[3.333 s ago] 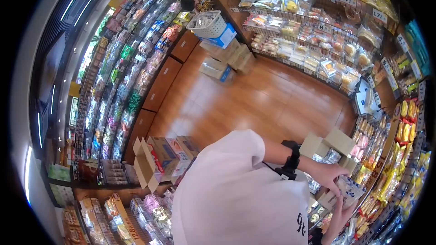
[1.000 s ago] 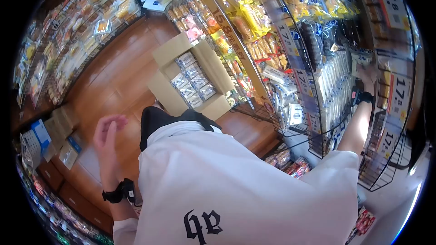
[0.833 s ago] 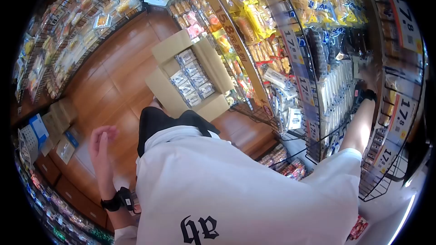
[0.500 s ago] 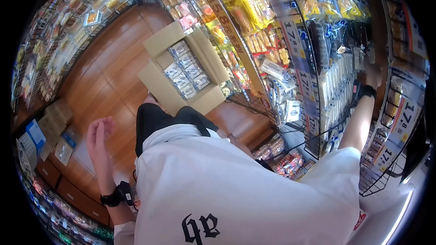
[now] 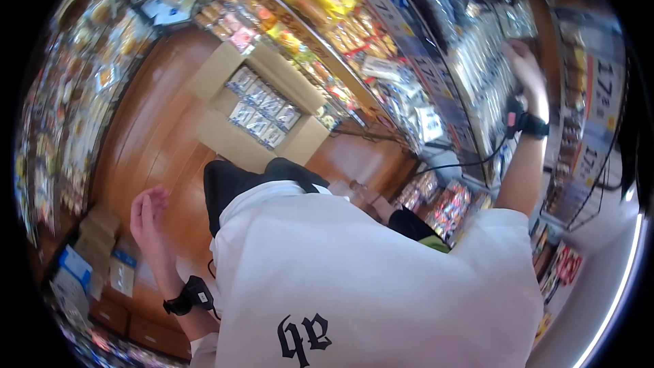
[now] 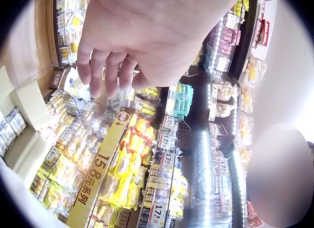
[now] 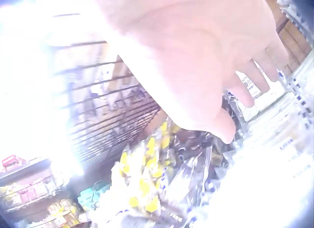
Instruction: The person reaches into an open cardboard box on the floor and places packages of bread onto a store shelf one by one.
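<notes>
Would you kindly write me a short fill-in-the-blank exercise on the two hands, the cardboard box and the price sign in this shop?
The hand nearer the shelved white packets is the person's ____ one.
The other hand holds ____.
The cardboard box of small packets has its flaps ____.
The long tan sign running down the shelf edge shows the price ____.

Missing words: right; nothing; open; 15.8
</notes>
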The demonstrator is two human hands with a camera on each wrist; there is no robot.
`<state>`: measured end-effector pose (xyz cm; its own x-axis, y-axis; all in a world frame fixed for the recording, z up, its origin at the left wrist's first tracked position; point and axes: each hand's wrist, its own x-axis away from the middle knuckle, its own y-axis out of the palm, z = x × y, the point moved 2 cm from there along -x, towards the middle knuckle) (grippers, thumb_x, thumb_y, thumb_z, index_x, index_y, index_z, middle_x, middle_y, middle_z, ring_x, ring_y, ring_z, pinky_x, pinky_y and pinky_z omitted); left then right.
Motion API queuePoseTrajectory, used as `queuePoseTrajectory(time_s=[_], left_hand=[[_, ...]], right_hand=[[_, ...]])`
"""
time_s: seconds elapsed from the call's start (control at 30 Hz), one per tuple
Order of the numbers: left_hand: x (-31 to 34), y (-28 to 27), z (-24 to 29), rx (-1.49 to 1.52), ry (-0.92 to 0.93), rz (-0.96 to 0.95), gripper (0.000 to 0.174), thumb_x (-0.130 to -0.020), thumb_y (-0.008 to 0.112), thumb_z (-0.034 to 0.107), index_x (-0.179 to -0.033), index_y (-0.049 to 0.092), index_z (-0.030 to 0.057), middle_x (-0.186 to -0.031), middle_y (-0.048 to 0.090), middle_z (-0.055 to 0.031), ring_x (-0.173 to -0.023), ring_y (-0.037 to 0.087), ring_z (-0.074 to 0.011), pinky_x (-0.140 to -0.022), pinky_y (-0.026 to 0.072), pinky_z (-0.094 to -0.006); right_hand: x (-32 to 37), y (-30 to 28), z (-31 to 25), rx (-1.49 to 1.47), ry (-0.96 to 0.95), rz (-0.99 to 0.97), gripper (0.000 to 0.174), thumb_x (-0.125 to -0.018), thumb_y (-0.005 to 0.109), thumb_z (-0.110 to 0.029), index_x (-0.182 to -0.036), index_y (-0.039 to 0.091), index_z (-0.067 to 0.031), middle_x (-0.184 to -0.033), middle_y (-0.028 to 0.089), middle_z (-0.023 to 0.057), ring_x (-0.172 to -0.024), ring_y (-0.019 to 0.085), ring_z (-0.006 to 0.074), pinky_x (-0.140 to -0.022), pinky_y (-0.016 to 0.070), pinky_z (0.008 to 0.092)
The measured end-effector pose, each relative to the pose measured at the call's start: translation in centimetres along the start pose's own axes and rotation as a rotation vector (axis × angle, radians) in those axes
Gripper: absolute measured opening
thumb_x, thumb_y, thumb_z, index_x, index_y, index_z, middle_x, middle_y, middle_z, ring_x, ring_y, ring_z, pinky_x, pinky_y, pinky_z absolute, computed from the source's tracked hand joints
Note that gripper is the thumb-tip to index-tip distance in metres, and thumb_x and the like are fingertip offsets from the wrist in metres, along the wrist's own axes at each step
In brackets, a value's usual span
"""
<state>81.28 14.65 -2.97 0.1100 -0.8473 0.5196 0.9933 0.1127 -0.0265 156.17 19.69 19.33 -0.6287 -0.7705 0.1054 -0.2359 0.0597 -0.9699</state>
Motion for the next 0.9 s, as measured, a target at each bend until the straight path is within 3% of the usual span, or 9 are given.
queuePoseTrajectory(time_s=[0.13,0.3,0.43,0.47,0.57,0.67,0.8,0.83,0.9], left_hand=[[-1.8,0.8,-0.6,-0.031,0.037,-0.059,0.025,-0.107,0.052,0.022,-0.119,0.060,0.0021,-0.120,0.066,-0.0118,-0.111,0.065,-0.0204,-0.097,0.0492,-0.0341],[-2.3,2.5,0.0,-0.069,0.061,-0.165,0.023,-0.107,0.052,0.021,-0.118,0.061,0.0025,-0.117,0.067,-0.0109,-0.109,0.066,-0.0205,-0.097,0.0496,-0.0339],[-1.7,2.9,-0.2,-0.086,0.073,-0.201,0.022,-0.107,0.053,0.021,-0.117,0.062,0.0027,-0.115,0.068,-0.0108,-0.107,0.068,-0.0209,-0.095,0.0503,-0.0337],[-1.6,3.1,-0.1,-0.087,0.071,-0.195,0.022,-0.106,0.053,0.020,-0.115,0.062,0.0026,-0.113,0.068,-0.0107,-0.106,0.067,-0.0209,-0.095,0.0504,-0.0341],[-1.2,3.6,-0.1,-0.092,0.060,-0.186,0.021,-0.106,0.052,0.019,-0.112,0.063,0.0022,-0.111,0.070,-0.0110,-0.105,0.067,-0.0211,-0.096,0.0506,-0.0351],[-1.0,3.7,0.2,-0.102,0.059,-0.191,0.022,-0.106,0.052,0.019,-0.113,0.063,0.0014,-0.112,0.070,-0.0122,-0.104,0.068,-0.0215,-0.096,0.0509,-0.0353],[-0.8,4.3,0.7,-0.117,0.078,-0.209,0.022,-0.106,0.054,0.020,-0.113,0.063,0.0007,-0.113,0.070,-0.0133,-0.103,0.068,-0.0215,-0.094,0.0522,-0.0347],[-0.7,4.5,0.8,-0.113,0.070,-0.207,0.022,-0.106,0.054,0.020,-0.113,0.063,0.0007,-0.113,0.070,-0.0135,-0.103,0.068,-0.0214,-0.094,0.0524,-0.0345],[-0.4,5.1,1.0,-0.089,0.074,-0.209,0.023,-0.105,0.055,0.021,-0.112,0.062,0.0006,-0.111,0.070,-0.0135,-0.101,0.068,-0.0212,-0.093,0.0527,-0.0343]], right_hand=[[10.8,0.0,3.5,0.220,0.105,0.055,0.073,-0.090,0.069,-0.050,-0.137,0.055,0.0033,-0.138,0.060,0.0250,-0.130,0.056,0.0392,-0.109,0.0419,0.0412],[21.2,-0.5,9.5,0.591,0.106,0.333,0.071,-0.088,0.075,-0.041,-0.137,0.052,0.0064,-0.129,0.060,0.0293,-0.123,0.058,0.0416,-0.106,0.0439,0.0450],[25.2,-0.3,10.0,0.100,0.211,0.259,0.072,-0.089,0.076,-0.035,-0.141,0.048,0.0070,-0.134,0.057,0.0288,-0.128,0.055,0.0368,-0.110,0.0403,0.0416],[25.3,0.3,10.7,-0.092,0.228,0.195,0.082,-0.085,0.081,-0.038,-0.143,0.044,0.0066,-0.145,0.049,0.0290,-0.137,0.047,0.0368,-0.113,0.0368,0.0417],[26.0,1.0,11.0,0.372,-0.005,0.249,0.117,-0.063,0.093,-0.049,-0.152,0.033,-0.0036,-0.156,0.029,0.0274,-0.142,0.034,0.0458,-0.116,0.0324,0.0495],[26.7,0.7,10.8,0.427,-0.153,0.288,0.120,-0.057,0.096,-0.046,-0.152,0.034,-0.0086,-0.151,0.033,0.0277,-0.136,0.037,0.0496,-0.114,0.0334,0.0527],[26.6,0.2,13.0,0.325,0.096,0.268,0.090,-0.063,0.093,-0.023,-0.140,0.048,-0.0080,-0.132,0.053,0.0198,-0.120,0.054,0.0393,-0.101,0.0471,0.0421],[26.9,0.0,13.0,0.372,0.010,0.285,0.065,-0.076,0.083,-0.014,-0.134,0.054,-0.0049,-0.122,0.061,0.0167,-0.113,0.061,0.0350,-0.096,0.0513,0.0381],[27.3,-0.4,14.8,0.319,-0.038,0.402,0.054,-0.083,0.077,-0.012,-0.132,0.057,-0.0037,-0.122,0.064,0.0178,-0.112,0.063,0.0355,-0.095,0.0521,0.0396]])
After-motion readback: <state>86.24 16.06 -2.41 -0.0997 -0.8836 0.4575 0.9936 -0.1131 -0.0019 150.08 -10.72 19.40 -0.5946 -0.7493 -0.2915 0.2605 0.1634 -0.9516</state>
